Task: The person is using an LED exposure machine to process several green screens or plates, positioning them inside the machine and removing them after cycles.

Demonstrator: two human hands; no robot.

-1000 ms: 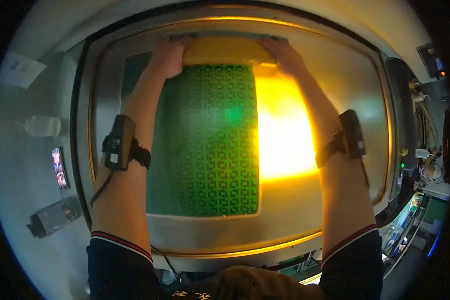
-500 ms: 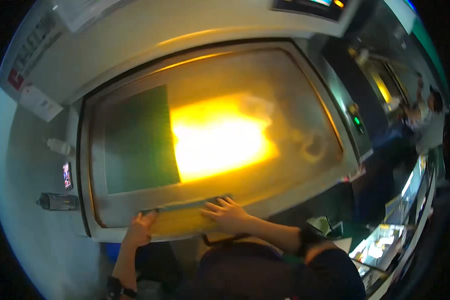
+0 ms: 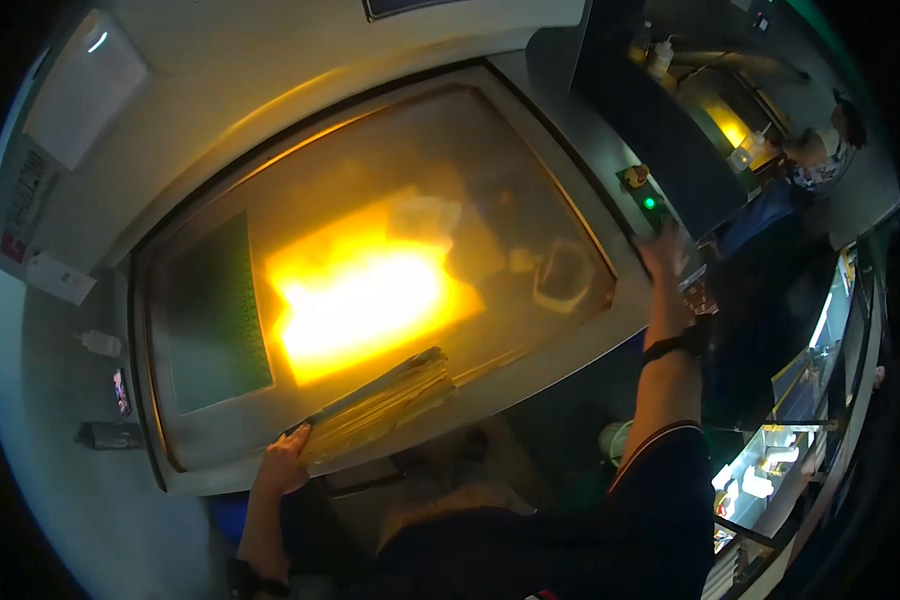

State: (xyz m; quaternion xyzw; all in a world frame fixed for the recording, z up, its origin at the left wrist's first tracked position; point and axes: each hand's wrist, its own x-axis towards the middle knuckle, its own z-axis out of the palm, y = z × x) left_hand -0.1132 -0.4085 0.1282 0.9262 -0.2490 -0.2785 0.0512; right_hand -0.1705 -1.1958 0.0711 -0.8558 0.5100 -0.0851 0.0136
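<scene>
On the bench (image 3: 530,378) edge, L hand (image 3: 284,466) pinches yellow sheet (image 3: 395,402) end, prob. so it won't slip; R hand (image 3: 664,252) nr green light (image 3: 650,203), blurry, can't tell if spread.

Dark short sleeve (image 3: 660,510) with thin light trim (image 3: 660,434), black strap (image 3: 665,349) on each forearm (image 3: 667,392)

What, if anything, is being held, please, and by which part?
The left hand holds the yellow sheet by its left end; the right hand appears empty.
</scene>
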